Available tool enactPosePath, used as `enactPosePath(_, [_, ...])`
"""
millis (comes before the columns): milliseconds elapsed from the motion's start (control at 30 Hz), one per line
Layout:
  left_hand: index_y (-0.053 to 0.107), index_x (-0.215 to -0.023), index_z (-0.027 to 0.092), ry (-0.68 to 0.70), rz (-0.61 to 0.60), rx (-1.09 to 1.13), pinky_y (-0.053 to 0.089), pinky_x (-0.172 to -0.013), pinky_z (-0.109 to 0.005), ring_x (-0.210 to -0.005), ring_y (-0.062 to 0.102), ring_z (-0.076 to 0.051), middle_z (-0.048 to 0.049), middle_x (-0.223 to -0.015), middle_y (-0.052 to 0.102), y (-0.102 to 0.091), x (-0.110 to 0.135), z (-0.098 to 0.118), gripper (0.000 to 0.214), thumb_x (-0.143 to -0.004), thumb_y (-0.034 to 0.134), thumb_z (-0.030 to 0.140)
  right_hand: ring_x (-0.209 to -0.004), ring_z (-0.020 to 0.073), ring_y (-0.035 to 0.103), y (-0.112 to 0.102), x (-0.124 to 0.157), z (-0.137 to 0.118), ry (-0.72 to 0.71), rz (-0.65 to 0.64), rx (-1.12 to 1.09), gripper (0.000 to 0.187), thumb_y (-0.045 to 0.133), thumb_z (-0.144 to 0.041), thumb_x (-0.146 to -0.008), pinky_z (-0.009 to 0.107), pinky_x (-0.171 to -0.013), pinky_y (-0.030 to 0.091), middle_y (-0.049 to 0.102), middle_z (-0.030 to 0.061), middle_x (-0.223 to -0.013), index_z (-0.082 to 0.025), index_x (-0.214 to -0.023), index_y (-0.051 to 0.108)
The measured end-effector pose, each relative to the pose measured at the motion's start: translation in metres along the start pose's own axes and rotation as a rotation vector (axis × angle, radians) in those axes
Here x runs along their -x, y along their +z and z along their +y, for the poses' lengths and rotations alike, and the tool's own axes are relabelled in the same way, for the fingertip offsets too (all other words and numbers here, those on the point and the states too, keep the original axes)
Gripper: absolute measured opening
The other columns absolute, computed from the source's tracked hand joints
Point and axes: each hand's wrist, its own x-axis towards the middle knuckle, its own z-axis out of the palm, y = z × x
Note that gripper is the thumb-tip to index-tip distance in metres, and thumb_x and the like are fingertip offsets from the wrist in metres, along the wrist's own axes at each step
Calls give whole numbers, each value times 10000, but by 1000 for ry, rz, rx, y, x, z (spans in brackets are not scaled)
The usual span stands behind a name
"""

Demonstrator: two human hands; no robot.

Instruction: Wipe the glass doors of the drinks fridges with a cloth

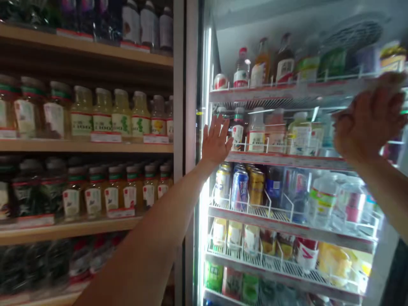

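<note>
My left hand [217, 142] is raised at the left side of a lit drinks fridge, palm forward and fingers spread, holding nothing. Just beyond it on the second shelf stand a dark bottle with a white label [238, 129] and a pale-labelled bottle [256, 131]. On the right, my right hand [366, 121] is lifted to about the same height. Motion blurs it, but its fingers look apart and nothing shows in them. It covers part of the upper shelves, near a yellow-labelled container [392, 59]. Whether either hand touches glass I cannot tell.
Lower fridge shelves carry cans [239, 189], large clear bottles [321, 199] and green cans [213, 276] behind wire dividers. A grey upright frame [190, 85] separates the fridge from wooden shelves [79, 145] filled with juice bottles [81, 112] on the left.
</note>
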Motion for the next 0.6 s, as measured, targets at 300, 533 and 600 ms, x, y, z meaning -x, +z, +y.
enactPosePath(300, [283, -1415, 157, 8, -42, 97, 59, -1149, -443, -1427, 93, -205, -97, -1521, 236, 0, 26, -1, 593, -916, 239, 474, -1412, 254, 144, 0, 38, -20, -56, -65, 79, 475, 399, -356, -925, 592, -1105, 84, 320, 61, -1496, -218, -1379, 392])
enactPosePath(533, [271, -1432, 206, -90, -68, 159, 30, -1169, -401, -1431, 59, -173, -34, -1537, 190, -1, 46, 10, 607, -880, 330, 452, -1383, 413, 157, -18, 55, 12, 364, 159, 130, 503, 388, -359, -933, 683, -1000, 153, 216, 140, -1521, -139, -1385, 392])
enactPosePath(600, [269, -1433, 183, -90, -68, 155, 22, -1171, -402, -1432, 62, -179, -45, -1535, 194, -1, 44, 10, 617, -882, 323, 455, -1390, 372, 169, -4, 65, -26, 161, 20, 72, 501, 439, -345, -913, 670, -1023, 164, 270, 121, -1506, -167, -1379, 400])
